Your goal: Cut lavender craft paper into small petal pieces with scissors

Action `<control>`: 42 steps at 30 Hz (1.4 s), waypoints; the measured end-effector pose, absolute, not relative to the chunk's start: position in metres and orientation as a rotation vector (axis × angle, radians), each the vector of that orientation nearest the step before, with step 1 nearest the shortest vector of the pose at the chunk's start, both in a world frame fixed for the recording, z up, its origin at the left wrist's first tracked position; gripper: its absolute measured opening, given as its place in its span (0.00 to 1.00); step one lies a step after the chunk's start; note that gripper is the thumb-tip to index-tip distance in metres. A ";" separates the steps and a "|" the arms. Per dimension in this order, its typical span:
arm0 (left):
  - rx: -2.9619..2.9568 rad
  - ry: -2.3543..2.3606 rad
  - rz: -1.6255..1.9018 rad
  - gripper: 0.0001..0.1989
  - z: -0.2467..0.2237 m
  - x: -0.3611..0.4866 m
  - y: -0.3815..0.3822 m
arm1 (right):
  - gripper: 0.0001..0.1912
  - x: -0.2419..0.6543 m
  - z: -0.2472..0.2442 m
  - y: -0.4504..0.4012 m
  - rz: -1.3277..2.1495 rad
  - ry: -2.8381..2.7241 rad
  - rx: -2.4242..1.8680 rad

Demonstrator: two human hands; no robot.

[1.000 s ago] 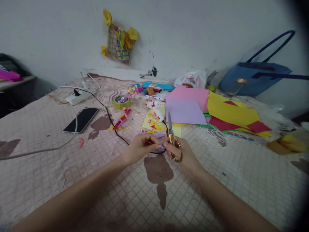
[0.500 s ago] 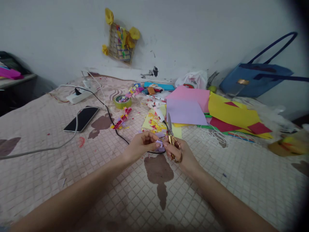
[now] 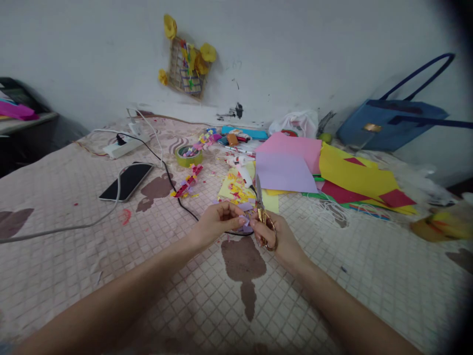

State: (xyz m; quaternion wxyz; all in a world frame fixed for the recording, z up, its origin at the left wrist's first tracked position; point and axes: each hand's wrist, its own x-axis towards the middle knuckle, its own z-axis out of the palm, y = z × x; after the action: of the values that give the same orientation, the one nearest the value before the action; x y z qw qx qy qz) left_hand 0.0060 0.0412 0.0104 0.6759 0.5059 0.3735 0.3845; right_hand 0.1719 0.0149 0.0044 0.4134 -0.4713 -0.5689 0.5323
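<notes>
My left hand (image 3: 218, 222) pinches a small lilac paper piece (image 3: 244, 220) between thumb and fingers. Close beside it on the right, my right hand (image 3: 275, 234) is closed around the gold handles of the scissors (image 3: 260, 207), whose blades point up and away. Its fingertips are near the lilac piece; whether they touch it is unclear. Lilac scraps lie under and behind the fingertips. Just beyond, small yellow and pink cut pieces (image 3: 238, 190) cover a pale yellow sheet (image 3: 272, 203), with a white glue gun (image 3: 244, 175) beside them.
Lilac paper (image 3: 284, 172) and yellow paper (image 3: 354, 172) lie at the back right, near white string (image 3: 334, 209). At the left are a phone (image 3: 125, 182), a power strip (image 3: 125, 146) and cables. Green tape (image 3: 189, 156) and a decorated pink strip (image 3: 188, 182) lie left of centre.
The view has shifted very slightly. Both hands keep nearly the same pose, and the lilac piece at the fingertips has turned a little.
</notes>
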 end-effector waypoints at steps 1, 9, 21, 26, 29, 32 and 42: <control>1.142 0.841 0.864 0.13 0.010 0.006 0.041 | 0.10 0.172 0.004 0.015 1.338 -1.428 -1.184; 1.155 0.818 0.848 0.14 0.008 0.005 0.042 | 0.16 0.170 0.007 0.014 1.353 -1.380 -1.170; 1.227 0.790 0.832 0.15 0.006 0.005 0.042 | 0.14 0.174 0.008 0.016 1.399 -1.450 -1.199; 1.257 0.787 0.842 0.15 0.005 0.005 0.042 | 0.14 0.178 0.007 0.019 1.377 -1.527 -1.229; 1.288 0.805 0.843 0.15 0.005 0.004 0.043 | 0.12 0.179 0.007 0.020 1.368 -1.572 -1.240; 1.312 0.834 0.836 0.15 0.006 0.004 0.043 | 0.09 0.178 0.008 0.019 1.334 -1.603 -1.217; 1.248 0.834 0.689 0.14 0.010 0.003 0.042 | 0.08 0.178 0.010 0.020 1.223 -1.552 -1.280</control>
State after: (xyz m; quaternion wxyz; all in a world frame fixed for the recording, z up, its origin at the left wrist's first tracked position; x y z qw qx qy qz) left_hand 0.0032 0.0421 0.0103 0.6778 0.5556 0.3713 0.3066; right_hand 0.1775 0.0199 0.0097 0.3838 -0.5020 -0.6087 0.4798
